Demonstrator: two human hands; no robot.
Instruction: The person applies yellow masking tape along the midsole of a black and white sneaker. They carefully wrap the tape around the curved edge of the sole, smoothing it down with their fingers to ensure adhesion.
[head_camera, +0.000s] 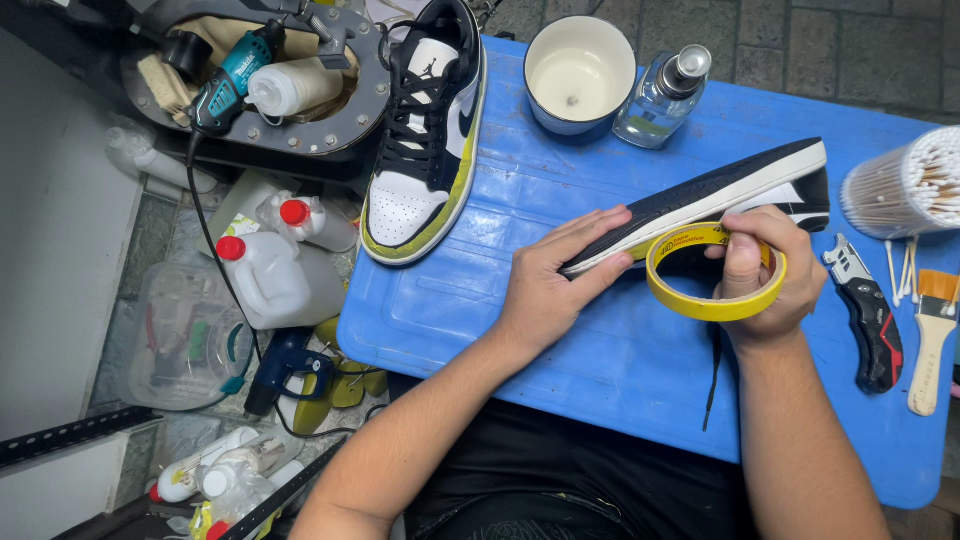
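A black shoe with a white sole (735, 188) lies tipped on its side on the blue plastic lid (560, 300) that serves as a work surface. My left hand (552, 285) rests flat against the shoe's toe end, fingers stretched along the sole. My right hand (765, 275) holds a roll of yellow tape (690, 290) against the shoe's side, thumb through the ring. A black lace (714, 375) hangs down from the shoe. A second shoe, black, white and yellow-green (428, 135), lies flat at the lid's left edge.
A blue-and-white cup (578, 75) and a clear spray bottle (664, 95) stand at the back. At right are a tub of cotton swabs (905, 185), a folding knife (868, 315) and a small brush (935, 335). Bottles (275, 275) and a teal power tool (228, 85) crowd the floor at left.
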